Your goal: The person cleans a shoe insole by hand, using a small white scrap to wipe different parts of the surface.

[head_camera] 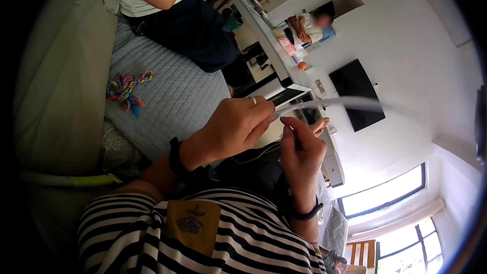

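Observation:
My left hand (pixel 239 125), with a ring on one finger, pinches a thin, pale, translucent strip (pixel 342 101) between thumb and fingers. From those fingertips the strip arcs to the right, its far part blurred. My right hand (pixel 304 148) is just below and beside the left fingertips, its thumb and index finger bent close together. Whether they grip the strip's end is too small to tell. Both wrists carry dark bands. Below the hands are a striped top (pixel 251 232) with a tan patch (pixel 194 226) and dark cloth over my lap.
A grey quilted cover (pixel 171 83) spreads to the left, bearing a multicoloured braided rope (pixel 127 87). A person (pixel 179 26) sits there; another person (pixel 308 26) is beyond the glass-topped table (pixel 258 34). A yellow-green ribbed plastic piece (pixel 93 180) lies left of my arm. A black television (pixel 357 95) is on the wall.

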The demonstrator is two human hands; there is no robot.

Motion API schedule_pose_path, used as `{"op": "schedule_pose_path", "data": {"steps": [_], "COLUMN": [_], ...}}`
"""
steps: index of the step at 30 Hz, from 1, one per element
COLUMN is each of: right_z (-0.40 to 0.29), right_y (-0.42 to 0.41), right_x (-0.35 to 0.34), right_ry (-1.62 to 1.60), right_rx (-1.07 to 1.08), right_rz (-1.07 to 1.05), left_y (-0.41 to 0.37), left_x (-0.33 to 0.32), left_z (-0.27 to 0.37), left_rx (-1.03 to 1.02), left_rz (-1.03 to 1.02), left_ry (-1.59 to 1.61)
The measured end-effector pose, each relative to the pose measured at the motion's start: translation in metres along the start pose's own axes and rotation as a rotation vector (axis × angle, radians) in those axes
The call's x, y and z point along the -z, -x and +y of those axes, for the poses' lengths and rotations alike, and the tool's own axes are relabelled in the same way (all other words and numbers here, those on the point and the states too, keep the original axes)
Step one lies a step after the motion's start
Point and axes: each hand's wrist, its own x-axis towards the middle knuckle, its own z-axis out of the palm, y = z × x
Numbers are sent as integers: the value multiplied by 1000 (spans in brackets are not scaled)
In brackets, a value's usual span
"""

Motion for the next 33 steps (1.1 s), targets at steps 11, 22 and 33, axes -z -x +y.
{"op": "schedule_pose_path", "data": {"steps": [11, 22, 33], "right_z": [19, 50, 88], "right_y": [6, -8, -3], "right_x": [-4, 12, -13], "right_ry": [-485, -639, -1378], "right_rx": [-157, -335, -459], "right_rz": [-63, -185, -227], "left_y": [-2, -3, 1], "left_x": [-7, 0, -14], "left_z": [9, -14, -26], "left_rx": [-221, -26, -13], "left_rz": [11, -165, -280], "left_ry": [-298, 169, 564]}}
